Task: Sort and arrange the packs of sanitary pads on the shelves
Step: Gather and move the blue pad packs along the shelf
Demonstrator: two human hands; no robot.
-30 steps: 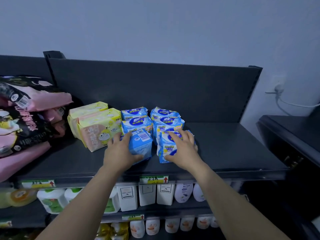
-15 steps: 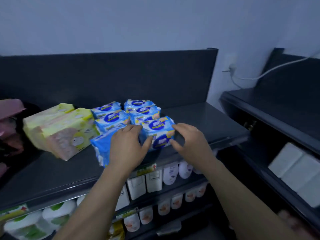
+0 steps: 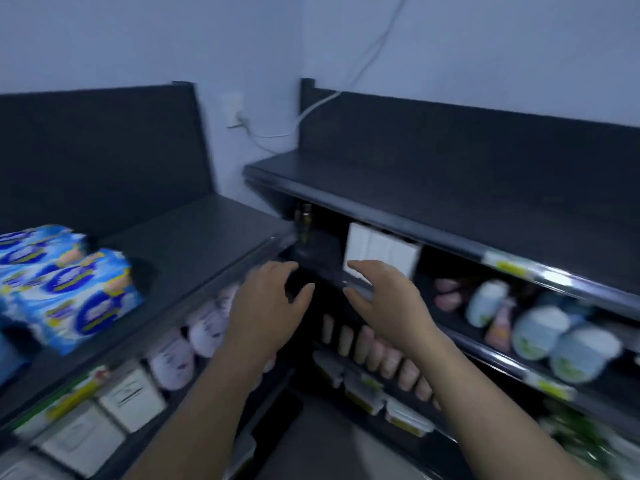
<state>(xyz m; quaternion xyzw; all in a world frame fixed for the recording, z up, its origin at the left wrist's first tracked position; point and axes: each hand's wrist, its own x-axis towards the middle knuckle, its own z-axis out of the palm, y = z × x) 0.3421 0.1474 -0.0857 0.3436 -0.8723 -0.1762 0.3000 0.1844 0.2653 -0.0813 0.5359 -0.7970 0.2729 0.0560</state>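
Observation:
Several blue-and-white packs of sanitary pads [image 3: 65, 289] stand grouped at the far left on the dark top shelf [image 3: 194, 237] of the left unit; the picture is blurred by motion. My left hand [image 3: 266, 306] and my right hand [image 3: 384, 299] hang in mid-air in the corner between the two shelf units, to the right of the packs. Both hold nothing, with loosely spread, slightly bent fingers. White packs [image 3: 381, 252] stand on the second shelf of the right unit, just behind my right hand.
The right unit has a bare dark top shelf [image 3: 450, 209]. Bottles and pouches [image 3: 540, 334] fill its lower shelves. White boxes [image 3: 128, 400] and pale bottles [image 3: 204, 327] sit under the left unit's top shelf. A wall socket with a cable [image 3: 239, 119] is in the corner.
Both hands have let go of the blue packs and moved right into the corner gap. The view has swung right, so the packs now lie at the left edge.

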